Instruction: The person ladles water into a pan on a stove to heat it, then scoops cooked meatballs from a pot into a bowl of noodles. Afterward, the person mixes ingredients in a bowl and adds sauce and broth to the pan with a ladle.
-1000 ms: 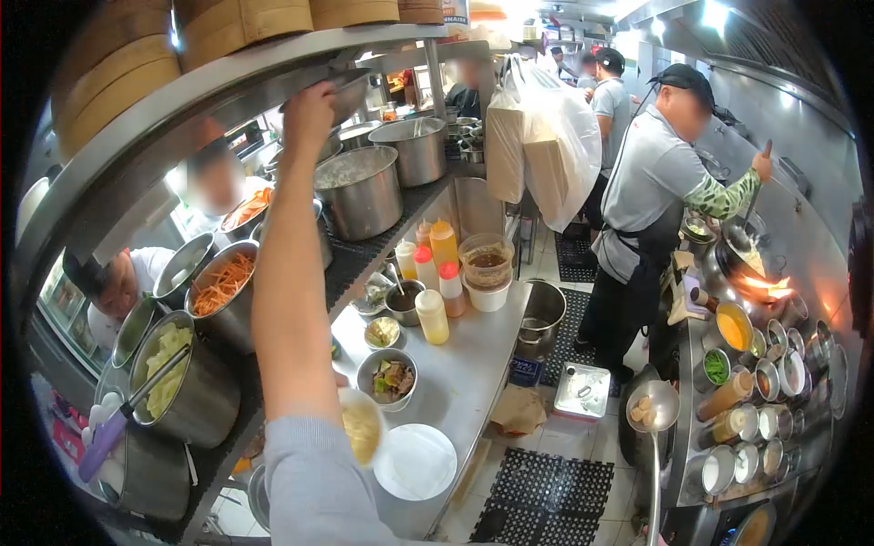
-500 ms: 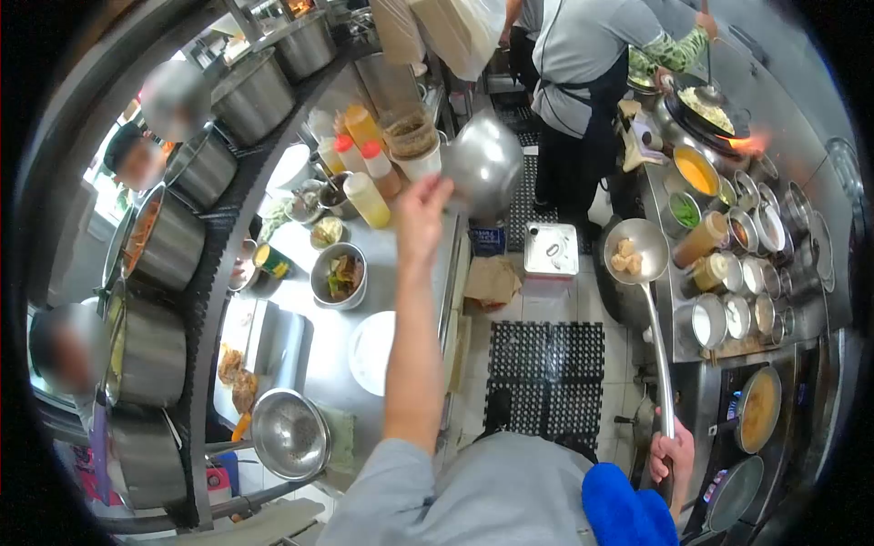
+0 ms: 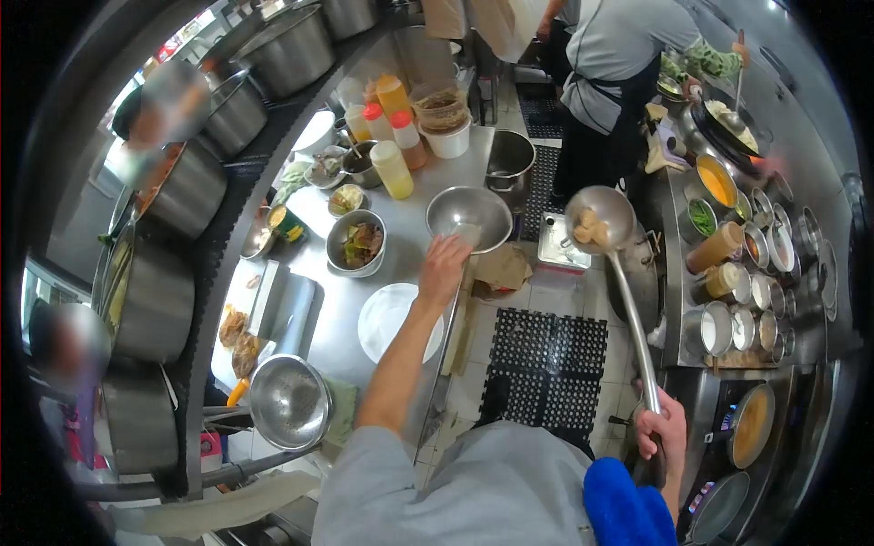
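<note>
My left hand (image 3: 443,269) grips the near rim of a shiny metal bowl (image 3: 469,211), which sits right way up at the right edge of the steel counter. The bowl's inside shows no food. In my right hand (image 3: 661,428) is the long handle of a steel ladle (image 3: 621,218). Its wide cup is raised over the floor between counter and stove, with several pale chunks of food (image 3: 592,227) in it. Just left of my left hand are a white plate (image 3: 387,318) and a metal pot of cut vegetables (image 3: 356,243).
Squeeze bottles (image 3: 391,169) and a white tub (image 3: 446,138) stand at the counter's far end. A perforated metal strainer (image 3: 289,402) is at lower left. Seasoning containers (image 3: 716,329) line the stove side at right. A co-worker (image 3: 610,64) works at a wok (image 3: 715,127) ahead.
My left hand has brought the metal bowl down and nearer, from tilted in the air to upright at the counter's edge. The ladle has shifted slightly left and up.
</note>
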Tool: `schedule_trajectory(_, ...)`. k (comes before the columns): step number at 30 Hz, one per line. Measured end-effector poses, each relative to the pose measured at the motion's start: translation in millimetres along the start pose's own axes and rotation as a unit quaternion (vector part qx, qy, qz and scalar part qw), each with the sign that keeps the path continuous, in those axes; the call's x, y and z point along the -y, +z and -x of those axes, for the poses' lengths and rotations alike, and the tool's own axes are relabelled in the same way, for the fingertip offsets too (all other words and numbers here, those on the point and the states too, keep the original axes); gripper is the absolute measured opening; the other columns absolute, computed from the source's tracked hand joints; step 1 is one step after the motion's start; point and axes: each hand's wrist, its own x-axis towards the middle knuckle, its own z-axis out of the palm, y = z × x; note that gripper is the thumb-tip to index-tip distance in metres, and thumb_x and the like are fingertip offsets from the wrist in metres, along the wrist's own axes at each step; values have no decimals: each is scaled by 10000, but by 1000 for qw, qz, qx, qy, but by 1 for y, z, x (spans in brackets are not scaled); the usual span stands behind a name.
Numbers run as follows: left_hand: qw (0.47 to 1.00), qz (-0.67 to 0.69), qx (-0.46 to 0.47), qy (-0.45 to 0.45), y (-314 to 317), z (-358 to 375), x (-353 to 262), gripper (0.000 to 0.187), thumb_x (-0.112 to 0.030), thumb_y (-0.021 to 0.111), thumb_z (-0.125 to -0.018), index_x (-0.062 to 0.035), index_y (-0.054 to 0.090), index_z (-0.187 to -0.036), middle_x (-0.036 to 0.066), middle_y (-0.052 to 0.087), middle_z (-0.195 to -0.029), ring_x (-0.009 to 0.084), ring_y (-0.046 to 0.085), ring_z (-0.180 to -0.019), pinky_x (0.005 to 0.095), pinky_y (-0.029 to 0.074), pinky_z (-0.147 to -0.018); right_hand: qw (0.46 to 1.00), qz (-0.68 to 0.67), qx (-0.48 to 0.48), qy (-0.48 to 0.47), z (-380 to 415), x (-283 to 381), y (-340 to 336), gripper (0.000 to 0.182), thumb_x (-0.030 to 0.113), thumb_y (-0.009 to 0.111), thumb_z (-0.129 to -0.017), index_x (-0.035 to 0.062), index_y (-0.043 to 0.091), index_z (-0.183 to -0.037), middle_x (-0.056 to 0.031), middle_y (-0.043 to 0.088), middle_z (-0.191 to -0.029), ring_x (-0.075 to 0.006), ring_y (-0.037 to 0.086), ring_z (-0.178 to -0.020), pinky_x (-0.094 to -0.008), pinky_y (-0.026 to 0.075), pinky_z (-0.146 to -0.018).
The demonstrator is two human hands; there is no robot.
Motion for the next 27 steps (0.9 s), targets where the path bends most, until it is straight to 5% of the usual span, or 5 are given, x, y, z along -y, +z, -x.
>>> schedule_trajectory(5,997,-43,30,-50,-3,36,38,255,-174,623,-781,-79,652,-1016,89,628,-1090,289,479,-1189,464,332,-1025,993,78,85,-12,-56,7,55,515,30,549,-774,-44,432,-1270,-13,459,-557,-84,409,-341,-225,337,-311)
schedule_trajectory(9,946,-7,-91,-311,14,44,40,985,-558,702,-670,47,328,-1351,249,363,-1379,415,288,-1300,501,216,-1073,978,138,154,-35,-103,0,98,457,-17,512,-781,-57,469,-1234,-8,469,-559,-82,414,-346,-231,350,-317)
schedule_trajectory(14,703,326,-92,-626,23,31,50,456,-284,563,-876,15,362,-1153,291,567,-1041,384,653,-826,422,557,-598,951,255,154,-76,-141,-32,122,465,-25,510,-766,-22,505,-1231,2,459,-562,-83,421,-355,-223,351,-318)
schedule_trajectory(23,765,294,-147,-554,53,33,26,347,-237,552,-863,-6,434,-1094,232,618,-877,369,627,-797,460,474,-686,821,463,60,-328,-113,-75,82,528,-42,559,-731,-57,474,-1252,-203,633,-1014,-202,625,-884,-303,478,-725)
schedule_trajectory(27,836,260,-76,-477,58,58,-7,266,-163,474,-890,37,547,-1049,234,559,-1073,339,558,-1005,460,379,-935,775,450,-3,-443,-70,-92,17,537,-7,591,-765,-66,438,-1277,-151,559,-703,-203,558,-546,-311,446,-516)
